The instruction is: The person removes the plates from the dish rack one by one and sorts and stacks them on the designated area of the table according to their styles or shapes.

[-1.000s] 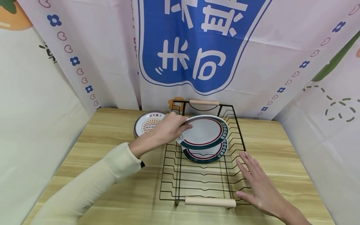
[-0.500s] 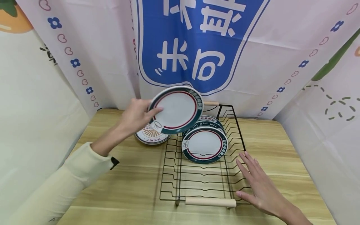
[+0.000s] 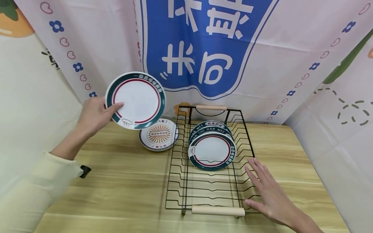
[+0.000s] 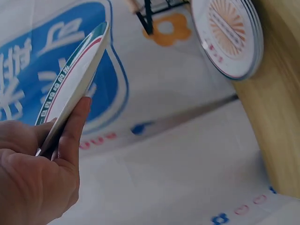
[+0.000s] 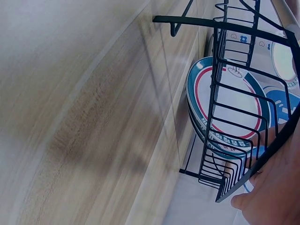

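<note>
My left hand [image 3: 97,114] pinches the left rim of a white plate [image 3: 137,101] with a green border and a red ring, thumb on its face. The plate is raised at the back left, tilted, partly overlapping a stack of plates [image 3: 159,134] with an orange sunburst print. In the left wrist view the held plate [image 4: 77,75] shows edge-on between thumb and fingers. My right hand [image 3: 269,191] rests with spread, relaxed fingers at the right side of a black wire dish rack [image 3: 211,188]. Several green-bordered plates [image 3: 212,151] stand leaning in the rack's rear slots.
Wooden handles [image 3: 218,210] sit at the rack's front and back ends. The rack stands on a wood-grain table [image 3: 125,184]. Behind the table hangs a printed curtain [image 3: 116,42], with pale cloth at both sides.
My left hand has lifted the plate from over the rack and carried it left and upward, uncovering the plates in the rack and the sunburst stack. The right hand has stayed put.
</note>
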`<state>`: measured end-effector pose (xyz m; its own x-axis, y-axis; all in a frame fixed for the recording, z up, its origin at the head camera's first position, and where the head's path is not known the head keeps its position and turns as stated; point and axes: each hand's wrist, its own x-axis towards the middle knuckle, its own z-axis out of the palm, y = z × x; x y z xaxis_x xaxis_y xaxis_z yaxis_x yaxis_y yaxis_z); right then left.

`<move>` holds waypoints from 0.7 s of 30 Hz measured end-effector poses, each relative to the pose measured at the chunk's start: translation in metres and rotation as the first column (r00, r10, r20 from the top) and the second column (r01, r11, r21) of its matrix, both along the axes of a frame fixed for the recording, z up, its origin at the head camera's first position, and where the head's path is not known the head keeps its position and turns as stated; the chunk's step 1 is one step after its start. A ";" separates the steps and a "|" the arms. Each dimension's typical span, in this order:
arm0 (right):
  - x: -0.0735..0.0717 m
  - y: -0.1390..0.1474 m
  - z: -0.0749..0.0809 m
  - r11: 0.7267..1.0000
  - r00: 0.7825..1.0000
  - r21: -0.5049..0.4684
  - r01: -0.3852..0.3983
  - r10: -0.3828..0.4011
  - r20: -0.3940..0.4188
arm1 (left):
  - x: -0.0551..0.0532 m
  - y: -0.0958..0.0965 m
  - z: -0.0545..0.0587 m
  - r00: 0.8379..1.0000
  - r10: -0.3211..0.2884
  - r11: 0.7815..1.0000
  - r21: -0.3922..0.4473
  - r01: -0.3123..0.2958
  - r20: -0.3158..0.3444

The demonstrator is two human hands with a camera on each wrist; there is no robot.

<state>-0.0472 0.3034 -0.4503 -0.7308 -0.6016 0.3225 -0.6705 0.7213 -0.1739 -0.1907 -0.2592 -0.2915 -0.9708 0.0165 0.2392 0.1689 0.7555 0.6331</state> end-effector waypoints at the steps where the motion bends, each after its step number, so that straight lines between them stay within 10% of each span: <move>1: 0.000 0.000 0.000 1.000 1.000 0.002 0.001 -0.001 -0.001 | -0.002 -0.008 -0.003 1.000 0.021 1.000 0.021 -0.021 0.022; 9: -0.001 -0.001 0.000 1.000 1.000 0.004 0.002 -0.002 0.001 | -0.018 -0.066 -0.041 0.953 0.162 0.967 0.152 -0.205 0.256; 21: -0.001 0.000 -0.001 1.000 1.000 0.014 0.005 -0.005 -0.016 | -0.030 -0.111 -0.112 0.841 0.112 0.844 0.396 -0.362 0.530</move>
<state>-0.0481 0.3030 -0.4515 -0.7287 -0.6026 0.3254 -0.6695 0.7268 -0.1532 -0.2205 -0.3707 -0.4038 -0.9185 -0.2207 -0.3281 -0.3863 0.3238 0.8637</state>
